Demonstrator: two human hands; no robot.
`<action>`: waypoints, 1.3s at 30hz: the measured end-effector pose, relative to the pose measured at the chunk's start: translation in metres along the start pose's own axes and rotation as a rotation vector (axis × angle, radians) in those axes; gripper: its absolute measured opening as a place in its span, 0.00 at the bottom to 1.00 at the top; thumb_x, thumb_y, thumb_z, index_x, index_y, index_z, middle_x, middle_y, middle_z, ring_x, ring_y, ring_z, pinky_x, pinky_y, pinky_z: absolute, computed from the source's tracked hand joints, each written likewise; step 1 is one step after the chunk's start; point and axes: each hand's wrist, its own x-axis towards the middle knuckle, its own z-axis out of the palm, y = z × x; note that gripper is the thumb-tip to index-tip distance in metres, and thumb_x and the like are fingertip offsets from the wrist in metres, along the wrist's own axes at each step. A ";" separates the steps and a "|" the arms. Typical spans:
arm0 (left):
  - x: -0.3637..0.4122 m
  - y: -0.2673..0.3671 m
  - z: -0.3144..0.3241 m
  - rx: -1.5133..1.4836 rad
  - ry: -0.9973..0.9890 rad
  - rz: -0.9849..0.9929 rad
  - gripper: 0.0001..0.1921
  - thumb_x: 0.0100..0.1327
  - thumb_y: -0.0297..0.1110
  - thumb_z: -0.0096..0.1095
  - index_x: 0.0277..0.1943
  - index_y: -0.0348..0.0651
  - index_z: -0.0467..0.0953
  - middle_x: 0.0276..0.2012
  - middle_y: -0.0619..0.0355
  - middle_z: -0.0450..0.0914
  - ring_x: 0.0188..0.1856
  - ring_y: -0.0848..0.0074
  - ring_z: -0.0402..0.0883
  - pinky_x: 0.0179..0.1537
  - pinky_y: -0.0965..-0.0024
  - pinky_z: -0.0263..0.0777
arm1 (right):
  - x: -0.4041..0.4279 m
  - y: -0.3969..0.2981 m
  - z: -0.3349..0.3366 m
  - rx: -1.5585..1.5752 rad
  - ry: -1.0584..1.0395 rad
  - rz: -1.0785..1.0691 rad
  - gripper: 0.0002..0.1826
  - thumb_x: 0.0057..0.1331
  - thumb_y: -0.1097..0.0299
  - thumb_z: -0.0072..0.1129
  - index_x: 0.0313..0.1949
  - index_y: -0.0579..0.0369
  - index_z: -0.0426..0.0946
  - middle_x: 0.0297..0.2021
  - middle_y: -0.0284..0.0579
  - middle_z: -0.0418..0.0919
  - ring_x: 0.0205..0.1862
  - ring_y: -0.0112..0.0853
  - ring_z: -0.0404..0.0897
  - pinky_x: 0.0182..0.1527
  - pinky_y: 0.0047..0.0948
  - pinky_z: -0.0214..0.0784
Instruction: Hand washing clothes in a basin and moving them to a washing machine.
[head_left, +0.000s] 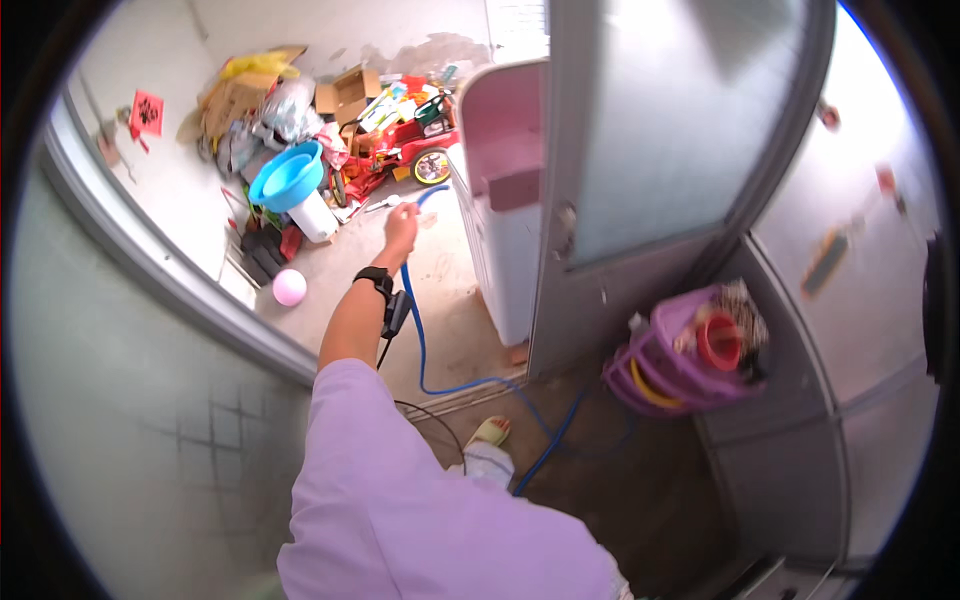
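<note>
My left hand (403, 225) reaches forward through the doorway, its fingers closed around a blue hose (420, 337). One short end of the hose bends out beyond the hand, towards a tall white unit with a pink upper part (499, 247). From below the hand, the rest hangs to the floor, crosses the door sill and curves near my foot. A black strap with a small device (386, 292) sits on my left wrist, and a thin black cable runs from it. My right hand is out of view.
A frosted-glass door (660, 150) stands at the right, with a purple plastic basket (652, 360) holding a red cup (718, 341) beside it. Blue basins (289, 180) rest on a white container. Behind lie cardboard boxes (349, 94) and a red toy vehicle (405, 150). A pink ball (289, 287) is on the floor.
</note>
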 end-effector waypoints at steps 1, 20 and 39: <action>0.016 0.005 0.013 -0.007 -0.038 0.055 0.15 0.60 0.44 0.52 0.33 0.40 0.77 0.28 0.52 0.79 0.33 0.66 0.77 0.35 0.66 0.68 | 0.018 -0.013 0.022 -0.009 -0.057 -0.004 0.24 0.62 0.50 0.50 0.34 0.64 0.76 0.25 0.52 0.76 0.27 0.42 0.74 0.31 0.37 0.68; 0.195 0.073 0.061 0.571 -0.684 0.835 0.15 0.61 0.43 0.50 0.34 0.42 0.78 0.27 0.48 0.78 0.33 0.57 0.77 0.36 0.61 0.68 | 0.130 -0.113 0.185 -0.198 -0.487 0.140 0.23 0.61 0.50 0.51 0.30 0.63 0.76 0.22 0.47 0.74 0.25 0.36 0.70 0.30 0.36 0.64; 0.271 0.100 0.111 0.394 -1.130 1.283 0.14 0.64 0.47 0.45 0.33 0.48 0.73 0.22 0.49 0.76 0.27 0.54 0.76 0.30 0.55 0.68 | 0.044 -0.110 0.213 -0.132 -0.318 0.555 0.23 0.61 0.50 0.52 0.26 0.62 0.76 0.19 0.43 0.72 0.22 0.29 0.66 0.29 0.35 0.60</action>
